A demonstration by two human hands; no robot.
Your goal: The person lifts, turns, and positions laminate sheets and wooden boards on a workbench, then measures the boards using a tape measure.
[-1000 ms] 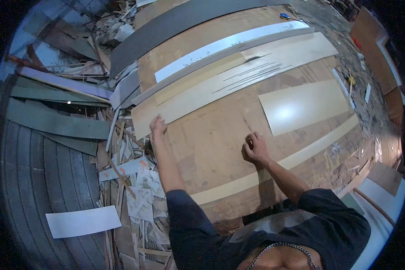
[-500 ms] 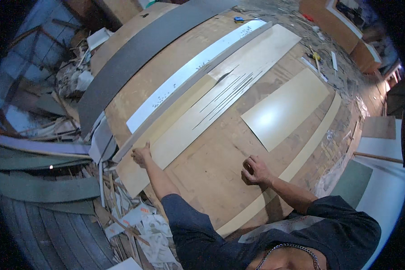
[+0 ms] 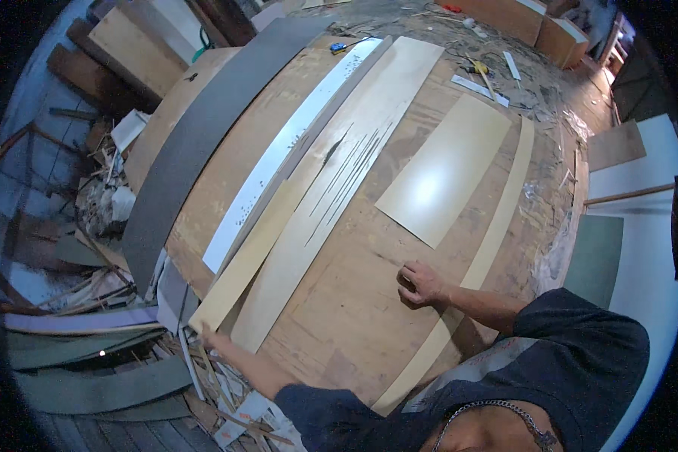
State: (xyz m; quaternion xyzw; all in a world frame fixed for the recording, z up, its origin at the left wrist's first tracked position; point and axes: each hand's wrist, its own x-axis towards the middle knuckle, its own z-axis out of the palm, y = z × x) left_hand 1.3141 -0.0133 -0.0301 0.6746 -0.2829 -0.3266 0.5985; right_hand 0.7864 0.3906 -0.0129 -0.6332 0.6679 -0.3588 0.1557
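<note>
A big plywood worktable [image 3: 354,301] fills the view. My left hand [image 3: 212,337] grips the near end of a narrow pale laminate strip [image 3: 252,260] at the table's left edge. A wider pale sheet with dark streaks [image 3: 339,181] lies right beside that strip. My right hand [image 3: 422,284] rests on the bare plywood with its fingers curled in, holding nothing I can see. A long thin pale strip [image 3: 490,241] runs just right of that hand, and a glossy pale rectangular sheet [image 3: 446,169] lies beyond it.
A white strip [image 3: 294,143] and a dark grey sheet [image 3: 203,151] lie along the table's left side. Offcuts and scrap [image 3: 113,301] pile on the floor at left. Small tools [image 3: 478,69] lie at the far end. White and green panels [image 3: 618,226] stand at right.
My left hand has moved down along the table's left edge and taken hold of the narrow strip's near end. My right hand has stayed on the plywood. My head has turned left.
</note>
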